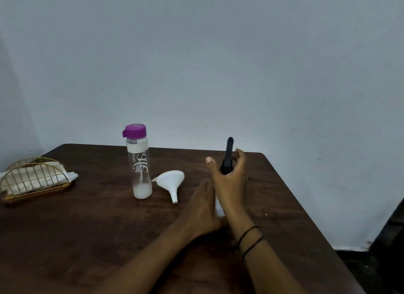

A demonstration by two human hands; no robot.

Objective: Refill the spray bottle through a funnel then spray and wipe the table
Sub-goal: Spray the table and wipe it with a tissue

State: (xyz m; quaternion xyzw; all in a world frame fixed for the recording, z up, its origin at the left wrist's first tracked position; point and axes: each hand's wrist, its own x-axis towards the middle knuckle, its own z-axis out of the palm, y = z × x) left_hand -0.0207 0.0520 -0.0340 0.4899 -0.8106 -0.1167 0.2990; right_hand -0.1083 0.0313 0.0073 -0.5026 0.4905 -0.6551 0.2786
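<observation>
A white spray bottle (219, 208) with a black spray head (228, 153) stands on the dark wooden table (98, 228). My left hand (202, 208) wraps its body low down. My right hand (229, 182) grips the black collar under the spray head, thumb sticking up, fingers curled round it. A white funnel (170, 181) lies on its side just left of my hands, spout toward me. Left of the funnel stands a clear bottle (140, 164) with a closed purple cap; a little white liquid sits at its bottom.
A gold wire holder (32, 180) with white napkins sits at the table's far left edge. A pale wall runs right behind the table. The table's right edge slants down toward a dark floor area (389, 239).
</observation>
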